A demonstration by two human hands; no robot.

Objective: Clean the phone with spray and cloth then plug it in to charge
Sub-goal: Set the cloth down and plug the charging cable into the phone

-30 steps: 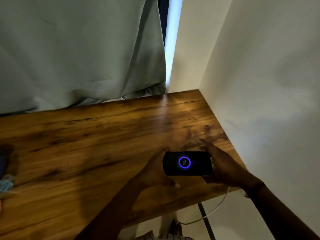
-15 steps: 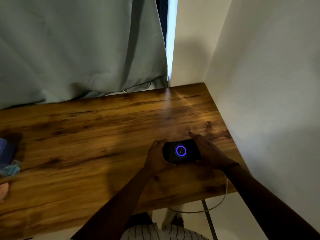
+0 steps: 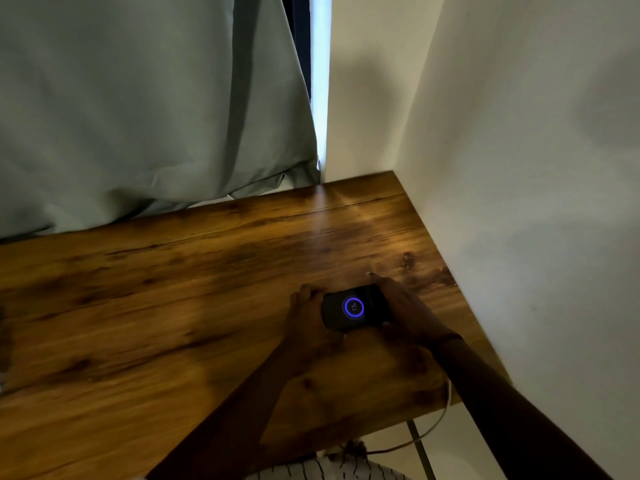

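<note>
Left-hand fingers (image 3: 306, 295) curled over the phone's (image 3: 353, 308) short end at its 9 o'clock, thumb tucked along the near edge; a firm grip. Right-hand fingers (image 3: 385, 285) wrapped over the opposite end at 3 o'clock, with one finger lying straighter and pointing toward 11 o'clock past the far corner. Left hand (image 3: 308, 322) and right hand (image 3: 406, 315) thus clasp the phone between them, long axis running 9 to 3. Screen up and lit: a blue-violet ring with a small figure inside that reads as 73. Phone sits low over the wooden table (image 3: 173, 289), in the table's 4 o'clock quarter, near the white wall (image 3: 519, 168); whether its back touches the wood I cannot tell. Both forearms come in from 6 o'clock, in shadow, with a dark band at the right wrist. A pale cable (image 3: 433, 432) drops off the table's near edge at 5 o'clock and loops below it; its upper end is hidden behind the right forearm. A thin dark table leg (image 3: 420, 448) crosses the loop. Striped clothing (image 3: 329, 471) shows at 6 o'clock. Grey-green curtain (image 3: 138, 98) hangs at 11 o'clock, its hem on the table's far edge, with a bright slit beside it at 12.
</note>
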